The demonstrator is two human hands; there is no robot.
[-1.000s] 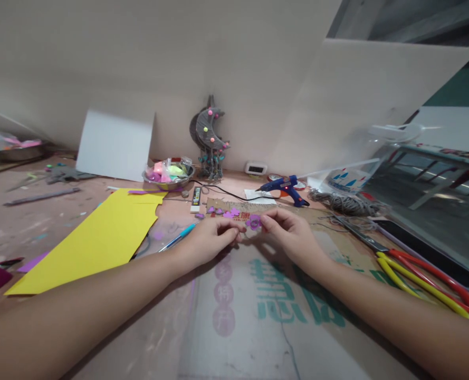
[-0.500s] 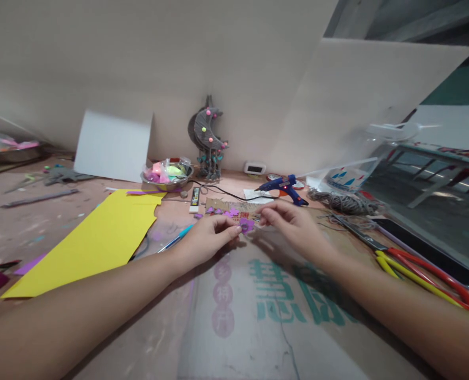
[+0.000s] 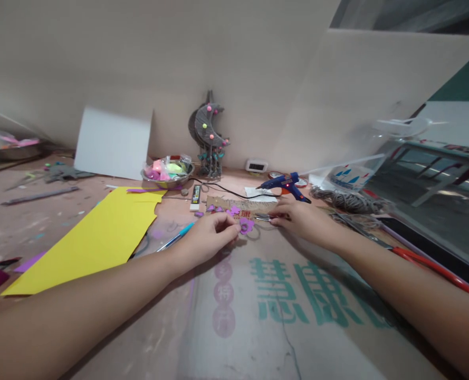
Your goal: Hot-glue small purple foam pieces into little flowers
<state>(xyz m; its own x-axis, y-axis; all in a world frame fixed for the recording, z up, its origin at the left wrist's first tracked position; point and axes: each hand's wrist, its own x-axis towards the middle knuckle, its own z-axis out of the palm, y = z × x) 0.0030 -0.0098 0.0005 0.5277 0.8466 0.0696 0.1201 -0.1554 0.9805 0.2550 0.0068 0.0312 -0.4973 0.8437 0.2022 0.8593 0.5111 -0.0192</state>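
Note:
My left hand (image 3: 208, 236) pinches a small purple paper flower (image 3: 246, 226) by its left edge, just above the cardboard sheet (image 3: 281, 311) with green print. My right hand (image 3: 300, 218) lies a little to the right, fingers curled over a small metal tool (image 3: 262, 217) on the cardboard, near the blue hot glue gun (image 3: 285, 186). More purple cut-outs (image 3: 225, 211) lie on a cardboard strip behind the flower. What the right fingers grip is partly hidden.
A yellow paper sheet (image 3: 99, 237) lies at left with a blue pen (image 3: 176, 238) beside it. A metal bowl of coloured bits (image 3: 168, 172), a moon ornament (image 3: 209, 132), grey twine (image 3: 347, 200), a phone (image 3: 428, 248) and a red cable (image 3: 436, 269) stand around.
My right hand let go of the purple flower and moved right and away, down onto the metal tool by the glue gun. The left hand kept the flower.

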